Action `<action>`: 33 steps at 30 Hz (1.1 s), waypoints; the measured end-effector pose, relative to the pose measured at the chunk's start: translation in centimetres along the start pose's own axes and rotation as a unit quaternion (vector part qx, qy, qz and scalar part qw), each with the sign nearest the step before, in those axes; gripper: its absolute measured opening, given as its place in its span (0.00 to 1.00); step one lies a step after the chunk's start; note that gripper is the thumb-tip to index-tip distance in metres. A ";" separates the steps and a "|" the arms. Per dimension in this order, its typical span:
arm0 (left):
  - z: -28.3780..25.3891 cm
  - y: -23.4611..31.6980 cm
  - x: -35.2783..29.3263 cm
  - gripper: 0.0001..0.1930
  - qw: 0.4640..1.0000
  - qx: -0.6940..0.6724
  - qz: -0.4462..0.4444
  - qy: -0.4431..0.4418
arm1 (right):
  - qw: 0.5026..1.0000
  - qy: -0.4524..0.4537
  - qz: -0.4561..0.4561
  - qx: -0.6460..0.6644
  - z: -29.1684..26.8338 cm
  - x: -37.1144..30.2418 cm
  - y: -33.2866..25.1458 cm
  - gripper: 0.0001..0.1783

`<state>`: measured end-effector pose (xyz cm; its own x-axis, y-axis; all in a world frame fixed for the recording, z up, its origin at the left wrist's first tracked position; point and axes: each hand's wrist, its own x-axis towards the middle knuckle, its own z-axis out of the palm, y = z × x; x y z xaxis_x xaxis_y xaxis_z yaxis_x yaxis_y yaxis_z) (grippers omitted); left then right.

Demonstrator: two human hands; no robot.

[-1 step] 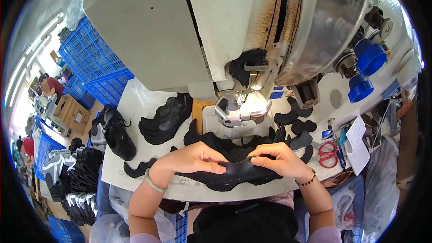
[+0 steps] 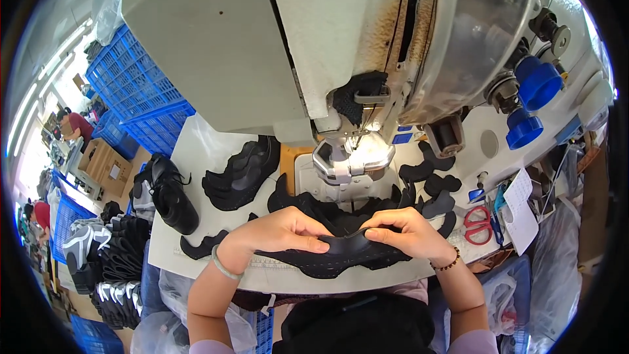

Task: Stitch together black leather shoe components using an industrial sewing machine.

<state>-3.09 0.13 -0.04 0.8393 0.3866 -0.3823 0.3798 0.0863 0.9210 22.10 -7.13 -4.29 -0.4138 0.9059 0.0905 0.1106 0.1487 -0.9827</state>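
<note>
Between my two hands is a curved black shoe upper piece (image 2: pixel 346 245), its near edge arched. My left hand (image 2: pixel 282 231) pinches its left end between thumb and fingers, and my right hand (image 2: pixel 405 232) pinches the right end the same way. Beneath lie more black shoe pieces (image 2: pixel 321 266), heaped on the white table (image 2: pixel 262 282) in front of the sewing machine's lit needle area (image 2: pixel 357 157). The undersides of the held piece and some fingertips are hidden.
A stack of black pieces (image 2: pixel 242 174) and a black shoe (image 2: pixel 171 195) lie left. Small black pads (image 2: pixel 440 185), red-handled scissors (image 2: pixel 478 225) and a paper sheet (image 2: pixel 519 210) are at right. The machine head (image 2: pixel 216 46) overhangs the table. Blue crates (image 2: pixel 131 72) stand far left; two people work beyond.
</note>
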 end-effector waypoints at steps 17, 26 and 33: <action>-0.3 -3.9 -0.3 0.24 0.930 -0.331 0.157 0.006 | 0.985 0.144 -0.046 -0.079 -0.8 -0.9 -2.3 0.12; 8.3 -1.7 2.0 0.23 0.836 -0.428 0.258 0.228 | 0.913 0.254 -0.205 -0.243 0.4 0.2 -2.6 0.12; 9.0 -0.9 2.5 0.17 0.802 -0.426 0.296 0.296 | 0.854 0.375 -0.282 -0.225 4.2 -4.7 0.4 0.07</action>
<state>2.19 -7.27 -2.52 0.3461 0.9381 0.0105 -0.6325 0.2250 0.7412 20.32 -12.93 -5.82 0.1610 0.6133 0.7733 0.4917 0.6296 -0.6016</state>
